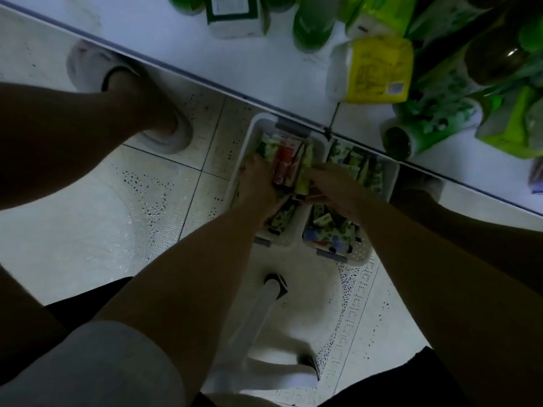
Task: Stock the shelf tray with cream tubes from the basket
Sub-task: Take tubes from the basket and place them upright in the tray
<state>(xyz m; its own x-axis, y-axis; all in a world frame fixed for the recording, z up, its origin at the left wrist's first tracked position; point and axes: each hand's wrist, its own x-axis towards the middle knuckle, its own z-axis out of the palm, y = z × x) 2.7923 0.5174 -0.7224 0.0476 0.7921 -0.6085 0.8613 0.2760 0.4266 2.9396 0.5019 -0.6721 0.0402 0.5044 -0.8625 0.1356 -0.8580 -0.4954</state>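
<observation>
Two white containers stand side by side on the floor below the shelf edge. The left tray [258, 124] holds green and red cream tubes [283, 160] standing in a row. The right basket [360, 254] holds loose green tubes [321, 218]. My left hand [258, 186] rests inside the left tray, fingers pressed against the tubes; whether it grips one I cannot tell. My right hand [332, 186] reaches across the divide between the two containers and is closed on a green tube [304, 182] at the tray's right side.
A white shelf [235, 60] runs diagonally across the top, carrying green and yellow packs [376, 69] and bottles. My legs and white slippers [94, 66] stand on the tiled floor at left and right. A white stool [270, 304] sits below me.
</observation>
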